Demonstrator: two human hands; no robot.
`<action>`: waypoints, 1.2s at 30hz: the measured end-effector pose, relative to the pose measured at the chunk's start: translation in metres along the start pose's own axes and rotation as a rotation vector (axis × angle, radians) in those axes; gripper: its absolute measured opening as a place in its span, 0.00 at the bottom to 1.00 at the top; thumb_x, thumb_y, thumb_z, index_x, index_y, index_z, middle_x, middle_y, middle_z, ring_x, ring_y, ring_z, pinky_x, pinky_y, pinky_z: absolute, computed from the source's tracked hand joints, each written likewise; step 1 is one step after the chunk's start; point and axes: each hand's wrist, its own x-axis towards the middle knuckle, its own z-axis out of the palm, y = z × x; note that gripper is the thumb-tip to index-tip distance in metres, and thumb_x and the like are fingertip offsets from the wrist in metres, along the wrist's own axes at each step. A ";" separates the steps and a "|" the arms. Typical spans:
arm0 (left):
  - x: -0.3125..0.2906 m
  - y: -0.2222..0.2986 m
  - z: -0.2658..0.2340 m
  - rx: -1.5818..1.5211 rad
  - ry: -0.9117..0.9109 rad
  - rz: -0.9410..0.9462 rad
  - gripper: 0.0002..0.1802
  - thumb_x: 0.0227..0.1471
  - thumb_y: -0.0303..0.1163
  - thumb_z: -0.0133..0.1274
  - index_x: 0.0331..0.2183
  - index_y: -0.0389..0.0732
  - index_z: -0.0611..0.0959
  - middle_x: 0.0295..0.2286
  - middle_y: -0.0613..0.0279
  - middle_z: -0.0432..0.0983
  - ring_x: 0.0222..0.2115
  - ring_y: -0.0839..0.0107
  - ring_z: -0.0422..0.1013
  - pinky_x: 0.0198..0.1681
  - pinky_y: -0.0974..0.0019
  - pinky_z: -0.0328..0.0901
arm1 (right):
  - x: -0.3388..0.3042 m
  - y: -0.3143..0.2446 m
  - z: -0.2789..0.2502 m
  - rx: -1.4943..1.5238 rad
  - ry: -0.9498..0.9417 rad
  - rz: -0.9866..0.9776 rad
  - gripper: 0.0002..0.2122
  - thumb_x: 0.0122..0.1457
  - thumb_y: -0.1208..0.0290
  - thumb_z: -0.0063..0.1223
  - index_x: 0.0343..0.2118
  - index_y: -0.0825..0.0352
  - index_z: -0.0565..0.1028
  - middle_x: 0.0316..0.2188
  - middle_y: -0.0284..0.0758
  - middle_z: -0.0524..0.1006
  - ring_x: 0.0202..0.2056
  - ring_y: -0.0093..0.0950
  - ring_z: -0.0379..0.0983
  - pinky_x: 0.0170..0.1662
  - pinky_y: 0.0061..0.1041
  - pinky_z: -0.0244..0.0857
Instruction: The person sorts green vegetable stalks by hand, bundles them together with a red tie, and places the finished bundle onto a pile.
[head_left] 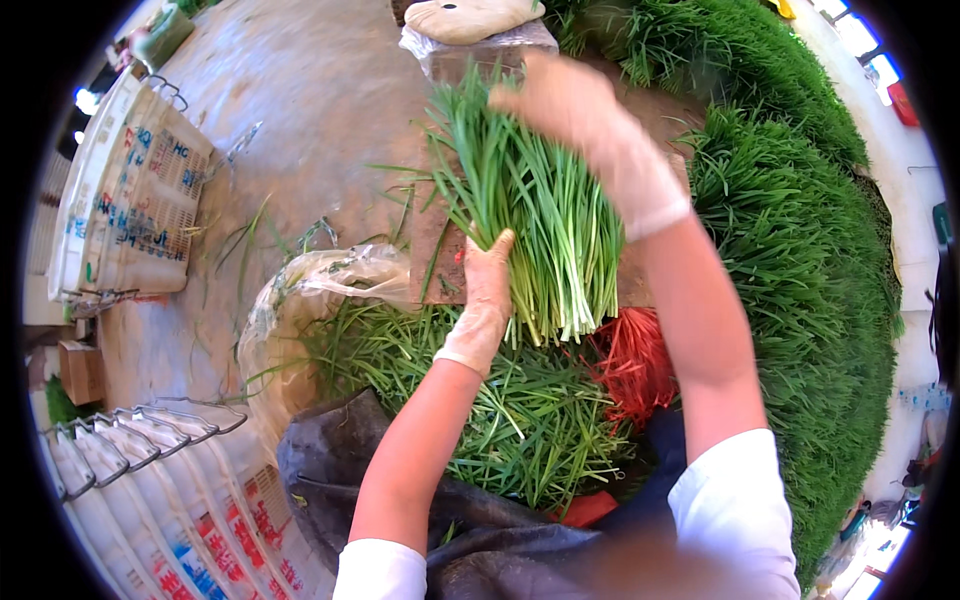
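A thick bunch of green garlic chives (560,230) lies on a reddish-brown board (435,265), pale stem ends toward me and leaf tips away. My left hand (487,280), in a thin pale glove, grips the bunch's left side, thumb on top and the other fingers mostly hidden. Over the far, leafy end is my right hand (565,100), also gloved and smeared by motion, so its fingers cannot be read. Red strips (635,365) hang at the board's near right corner. Loose chive leaves and trimmings (530,435) fill the space below the board.
Large heaps of chives (800,270) line the right side. White plastic crates stand at left, one upper (140,190) and others lower (190,500). Crumpled clear plastic (340,270) edges the trimmings. A pale cushion-like thing (470,18) sits beyond the board. Dark sheeting (335,450) covers my lap area.
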 end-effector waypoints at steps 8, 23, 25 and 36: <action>0.043 -0.031 -0.029 -0.330 -0.058 -0.058 0.25 0.51 0.25 0.54 0.52 0.39 0.70 0.45 0.60 0.73 0.41 0.64 0.71 0.45 0.60 0.67 | -0.138 0.084 0.120 0.558 0.301 0.413 0.35 0.56 0.67 0.52 0.62 0.73 0.49 0.58 0.56 0.59 0.60 0.47 0.57 0.61 0.35 0.53; 0.017 -0.006 -0.021 -0.371 -0.134 -0.142 0.28 0.56 0.34 0.52 0.56 0.41 0.66 0.49 0.58 0.69 0.46 0.63 0.68 0.48 0.57 0.66 | -0.120 0.039 0.080 -0.036 0.514 0.340 0.32 0.51 0.58 0.59 0.56 0.68 0.63 0.54 0.46 0.65 0.51 0.40 0.65 0.52 0.38 0.62; 0.020 -0.007 -0.022 -0.336 -0.127 -0.161 0.27 0.56 0.34 0.52 0.56 0.41 0.66 0.49 0.58 0.69 0.45 0.63 0.69 0.48 0.57 0.66 | -0.086 0.025 0.075 0.221 0.696 -0.013 0.16 0.51 0.73 0.56 0.45 0.64 0.72 0.41 0.39 0.74 0.44 0.38 0.70 0.49 0.35 0.64; 0.016 -0.010 -0.015 -0.113 -0.038 -0.066 0.26 0.58 0.33 0.51 0.56 0.38 0.67 0.48 0.60 0.70 0.46 0.67 0.66 0.51 0.65 0.60 | 0.008 -0.003 0.074 -0.267 -0.149 -0.323 0.09 0.52 0.67 0.53 0.36 0.54 0.82 0.35 0.35 0.80 0.40 0.33 0.77 0.44 0.31 0.70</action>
